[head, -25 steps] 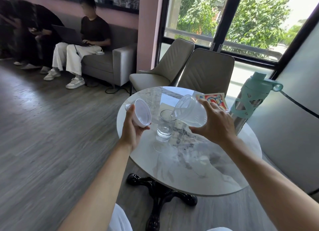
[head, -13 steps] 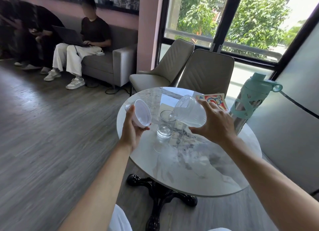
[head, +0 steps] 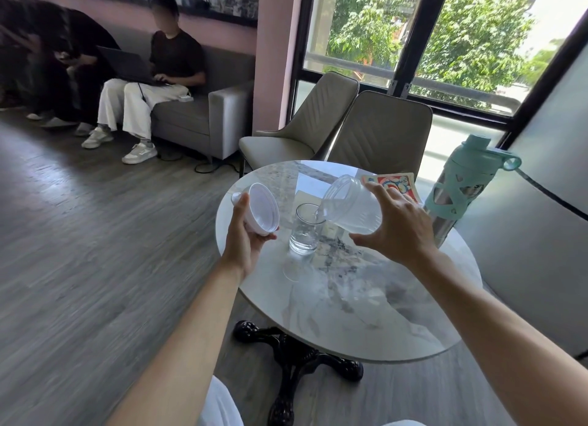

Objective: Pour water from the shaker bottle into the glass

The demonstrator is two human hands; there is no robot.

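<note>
A clear glass (head: 306, 230) stands on the round marble table (head: 334, 298), partly filled with water. My right hand (head: 397, 225) holds the clear shaker bottle (head: 348, 207) tipped to the left, its open mouth just over the glass rim. A thin stream of water runs from the mouth into the glass. My left hand (head: 246, 235) holds the white shaker lid (head: 262, 208) to the left of the glass, its inside facing the camera.
A teal and steel bottle (head: 461, 187) stands at the table's right edge, with a colourful card (head: 394, 184) beside it. Two beige chairs (head: 378, 133) stand behind the table. People sit on a grey sofa (head: 203, 117) at far left. The black table base (head: 296, 355) is below.
The shaker bottle has tipped a little further and water now flows into the glass. The left hand with the lid has stayed in place.
</note>
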